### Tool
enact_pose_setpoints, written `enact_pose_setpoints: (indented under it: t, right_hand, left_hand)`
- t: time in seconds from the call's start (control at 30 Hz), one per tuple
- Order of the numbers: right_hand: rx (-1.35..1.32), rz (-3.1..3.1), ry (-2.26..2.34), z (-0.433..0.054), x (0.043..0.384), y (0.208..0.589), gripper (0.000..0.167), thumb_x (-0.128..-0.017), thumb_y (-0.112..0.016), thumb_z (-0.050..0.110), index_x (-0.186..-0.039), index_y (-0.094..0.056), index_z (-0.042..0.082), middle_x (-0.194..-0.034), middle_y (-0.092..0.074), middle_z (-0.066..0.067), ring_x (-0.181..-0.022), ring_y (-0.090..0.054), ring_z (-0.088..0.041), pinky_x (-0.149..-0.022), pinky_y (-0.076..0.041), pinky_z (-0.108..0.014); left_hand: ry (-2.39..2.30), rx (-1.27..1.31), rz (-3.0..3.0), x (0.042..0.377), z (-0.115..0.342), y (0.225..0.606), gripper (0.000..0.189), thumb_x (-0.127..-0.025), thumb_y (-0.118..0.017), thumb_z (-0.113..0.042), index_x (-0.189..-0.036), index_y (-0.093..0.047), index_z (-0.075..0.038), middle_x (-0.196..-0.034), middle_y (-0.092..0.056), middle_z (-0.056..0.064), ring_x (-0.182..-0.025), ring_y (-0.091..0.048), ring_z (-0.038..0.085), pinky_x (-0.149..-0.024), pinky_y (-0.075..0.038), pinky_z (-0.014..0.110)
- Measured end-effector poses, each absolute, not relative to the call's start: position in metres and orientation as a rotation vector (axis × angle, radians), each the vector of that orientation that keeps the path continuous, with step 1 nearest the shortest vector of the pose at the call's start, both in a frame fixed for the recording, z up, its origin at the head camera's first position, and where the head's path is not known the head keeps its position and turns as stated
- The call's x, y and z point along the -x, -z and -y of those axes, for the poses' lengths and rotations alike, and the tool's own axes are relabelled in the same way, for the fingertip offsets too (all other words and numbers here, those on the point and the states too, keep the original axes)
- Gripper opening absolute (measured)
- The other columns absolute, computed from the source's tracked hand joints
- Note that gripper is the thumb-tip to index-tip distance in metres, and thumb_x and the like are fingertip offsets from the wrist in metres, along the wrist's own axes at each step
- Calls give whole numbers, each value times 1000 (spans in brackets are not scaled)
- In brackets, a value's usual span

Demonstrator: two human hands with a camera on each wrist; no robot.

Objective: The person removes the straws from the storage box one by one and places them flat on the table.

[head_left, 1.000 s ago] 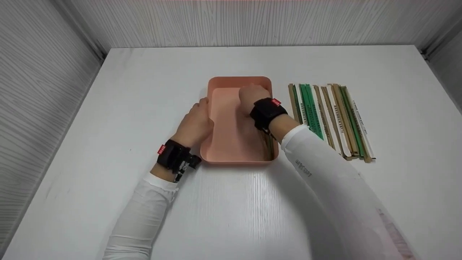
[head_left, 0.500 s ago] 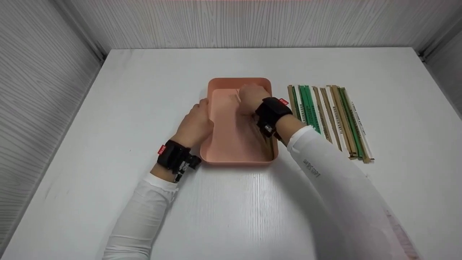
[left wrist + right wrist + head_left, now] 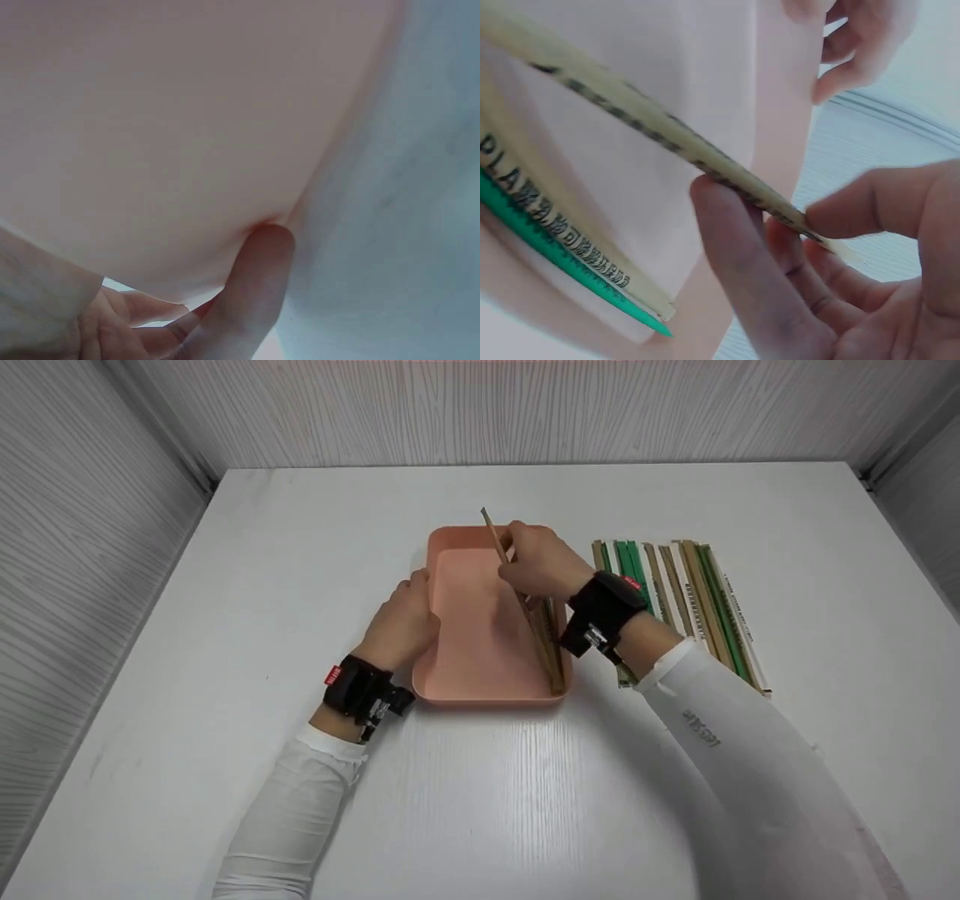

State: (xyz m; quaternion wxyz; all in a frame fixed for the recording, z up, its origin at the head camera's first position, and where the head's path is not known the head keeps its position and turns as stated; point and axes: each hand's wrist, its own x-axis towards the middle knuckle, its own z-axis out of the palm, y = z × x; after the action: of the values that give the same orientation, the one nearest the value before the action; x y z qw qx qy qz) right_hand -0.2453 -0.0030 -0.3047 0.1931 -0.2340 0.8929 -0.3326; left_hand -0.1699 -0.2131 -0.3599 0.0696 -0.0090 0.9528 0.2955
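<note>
In the head view, a pink rectangular tray (image 3: 480,607) lies mid-table. My left hand (image 3: 397,619) grips its left wall; the left wrist view shows the thumb (image 3: 262,270) against the tray's side (image 3: 172,150). Over the tray's far right part, my right hand (image 3: 544,562) pinches a brown paper-wrapped straw (image 3: 493,532) between thumb and fingers. That straw slants, its far end raised past the far rim and its near end down by the tray's right wall. Under it, the right wrist view shows a brown printed straw (image 3: 562,225) and a green one (image 3: 570,259) lying in the tray.
Right of the tray, a row of wrapped straws (image 3: 701,600) in brown, green and white lies on the white table (image 3: 480,795), partly covered by my right forearm. Grey wood-grain panels (image 3: 480,412) enclose the table at the back and sides.
My right hand has drawn back and risen slightly to the right, lifting the far end of a brown straw out of the tray. The left hand keeps its hold on the tray.
</note>
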Motion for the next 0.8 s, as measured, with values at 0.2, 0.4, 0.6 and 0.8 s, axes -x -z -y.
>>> enact_pose_setpoints:
  t: [0.2,0.4,0.6,0.8]
  right_hand:
    - [679,-2486,1121,-15,238,303,44,-105,-49,14,-147,-42,1,-112,-61,-15,-74,-66,-24,-69,-58,-37]
    - [596,-2368,1426,-37,231,298,48,-100,-57,8,-145,-43,4,-115,-53,-11,-84,-64,-25,-69,-60,-34]
    - [515,-2109,1871,-68,226,293,33,-100,-58,2,-132,-54,1,-115,-57,-18,-92,-69,-29,-76,-63,-38]
    - [445,-1980,2133,-109,224,297,26,-100,-63,5,-126,-61,3,-107,-58,-16,-89,-66,-25,-76,-63,-38]
  left_hand:
    - [-904,19,-2869,169,213,360,64,-99,-44,-2,-160,-25,7,-138,-52,32,-119,-60,43,-99,-51,54]
    - [-907,25,-2863,170,213,360,63,-100,-43,-2,-160,-27,6,-136,-53,31,-116,-60,41,-97,-51,54]
    - [-889,42,-2837,170,213,359,67,-99,-43,-2,-162,-22,6,-145,-47,32,-126,-56,42,-104,-48,53]
    - [-903,71,-2824,171,214,358,66,-100,-44,-2,-162,-21,6,-146,-47,31,-125,-56,39,-106,-47,52]
